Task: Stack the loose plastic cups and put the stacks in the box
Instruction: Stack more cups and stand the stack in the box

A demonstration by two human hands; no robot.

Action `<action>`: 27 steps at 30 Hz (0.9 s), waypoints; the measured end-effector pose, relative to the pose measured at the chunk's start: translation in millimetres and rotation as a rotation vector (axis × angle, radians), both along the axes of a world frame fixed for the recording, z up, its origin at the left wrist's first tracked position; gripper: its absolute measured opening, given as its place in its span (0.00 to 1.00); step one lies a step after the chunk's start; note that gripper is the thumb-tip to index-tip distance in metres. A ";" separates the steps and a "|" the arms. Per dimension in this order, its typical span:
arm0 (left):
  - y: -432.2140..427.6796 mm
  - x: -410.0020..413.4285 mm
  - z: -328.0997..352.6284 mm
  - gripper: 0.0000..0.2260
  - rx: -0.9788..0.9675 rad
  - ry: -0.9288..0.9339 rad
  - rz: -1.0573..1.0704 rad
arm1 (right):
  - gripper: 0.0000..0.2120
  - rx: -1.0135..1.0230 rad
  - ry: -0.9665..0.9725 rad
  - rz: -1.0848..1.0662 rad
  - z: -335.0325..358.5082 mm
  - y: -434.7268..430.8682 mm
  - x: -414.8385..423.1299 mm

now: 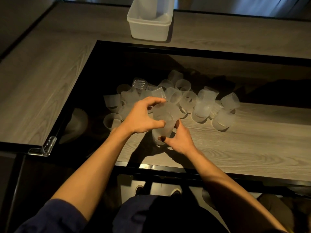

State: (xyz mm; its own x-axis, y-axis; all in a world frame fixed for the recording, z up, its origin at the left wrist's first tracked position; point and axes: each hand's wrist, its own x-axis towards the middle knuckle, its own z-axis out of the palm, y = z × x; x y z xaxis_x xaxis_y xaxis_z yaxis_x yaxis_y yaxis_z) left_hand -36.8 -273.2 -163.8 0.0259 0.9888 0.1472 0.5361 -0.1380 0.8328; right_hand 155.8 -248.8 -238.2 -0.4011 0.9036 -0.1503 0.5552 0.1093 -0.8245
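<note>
A stack of frosted plastic cups (164,125) stands on the dark glass panel in front of me. My right hand (180,140) grips the stack low on its right side. My left hand (143,115) is curled over the top of the stack, fingers and thumb round the uppermost cup. Behind the hands several loose cups (202,105) lie scattered, some upright, some on their sides. The white plastic box (149,29) stands at the far edge of the table with a stack of cups (152,9) upright inside it.
The glass panel (117,64) is set into a wood-grain table (42,78). A clear corner guard (44,147) sits on the table's near left corner. More loose cups (112,121) lie left of my left wrist.
</note>
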 end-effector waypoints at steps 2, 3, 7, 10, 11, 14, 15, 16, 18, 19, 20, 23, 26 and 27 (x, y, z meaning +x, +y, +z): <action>1.7 -0.2 -7.1 0.34 -0.023 0.075 -0.023 | 0.41 -0.009 0.000 -0.006 -0.6 1.1 1.0; 1.7 -1.5 -10.7 0.36 -0.049 0.095 -0.033 | 0.42 -0.014 -0.002 -0.008 -0.5 1.3 1.3; -1.4 -12.4 -17.3 0.37 -0.192 0.021 -0.066 | 0.44 0.000 -0.002 0.015 -1.0 1.1 0.0; -3.9 -18.7 -27.4 0.28 -0.153 -0.107 0.074 | 0.44 -0.005 -0.010 -0.002 0.5 1.0 -3.0; -4.2 -21.7 -33.5 0.24 -0.122 -0.130 0.202 | 0.44 -0.008 -0.011 -0.006 0.6 1.1 -4.1; -2.3 -34.8 -49.6 0.22 -0.131 0.051 0.596 | 0.44 -0.010 -0.003 -0.008 -0.4 1.6 -5.5; -1.3 -41.3 -52.8 0.26 -0.185 0.162 0.672 | 0.44 -0.009 -0.005 -0.009 -0.2 1.9 -5.6; -0.3 -48.0 -56.2 0.29 -0.263 0.252 0.713 | 0.44 -0.010 -0.008 -0.010 0.0 2.7 -6.4; 1.4 -60.6 -62.1 0.33 -0.428 0.352 0.712 | 0.45 -0.008 -0.018 -0.012 1.0 4.6 -8.7; 1.8 -64.8 -64.5 0.34 -0.492 0.378 0.688 | 0.45 -0.009 -0.023 -0.013 1.4 5.3 -9.9; 2.2 -67.5 -67.0 0.33 -0.541 0.399 0.665 | 0.45 -0.012 -0.024 -0.015 1.4 6.2 -11.2; 3.5 -68.6 -68.4 0.31 -0.593 0.426 0.636 | 0.46 -0.016 -0.032 -0.020 0.6 7.3 -14.3; 8.0 -67.7 -70.2 0.30 -0.591 0.439 0.645 | 0.47 -0.018 -0.039 -0.026 -0.6 7.9 -14.7; 9.6 -67.9 -72.1 0.30 -0.587 0.449 0.644 | 0.47 -0.020 -0.039 -0.026 -0.6 7.8 -14.5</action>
State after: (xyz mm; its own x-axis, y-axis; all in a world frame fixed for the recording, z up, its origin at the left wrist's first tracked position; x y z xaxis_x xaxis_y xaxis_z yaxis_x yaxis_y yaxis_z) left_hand -104.7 -263.7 -235.9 -0.6108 0.7464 -0.2644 0.6475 0.6630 0.3758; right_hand 141.3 -241.0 -238.8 -0.3710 0.9103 -0.1838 0.5892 0.0778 -0.8042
